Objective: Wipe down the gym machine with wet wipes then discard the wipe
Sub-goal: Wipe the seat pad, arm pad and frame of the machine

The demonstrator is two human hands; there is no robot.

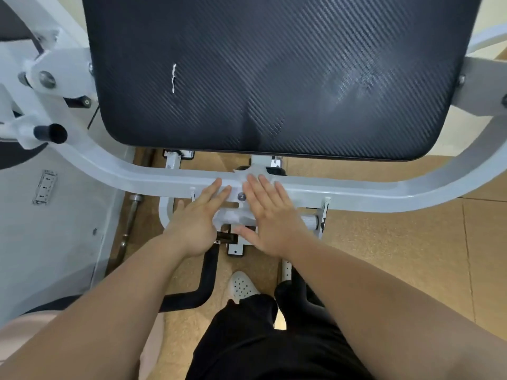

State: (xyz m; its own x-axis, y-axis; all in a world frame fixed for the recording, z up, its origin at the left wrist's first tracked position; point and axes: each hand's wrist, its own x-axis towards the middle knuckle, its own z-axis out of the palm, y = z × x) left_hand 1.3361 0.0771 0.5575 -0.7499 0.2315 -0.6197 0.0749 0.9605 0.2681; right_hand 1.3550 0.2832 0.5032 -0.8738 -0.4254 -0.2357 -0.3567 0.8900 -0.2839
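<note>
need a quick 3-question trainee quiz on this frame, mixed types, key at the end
1. True or false: the left hand and the right hand are curled into fists over the white bar.
2. What sits on the bar between the two hands? A) a bolt B) a spray bottle C) a towel
3. Fill in: the white mark is on the black ___.

Key:
1. False. Both hands are flat, with fingers straight.
2. A
3. pad
</note>
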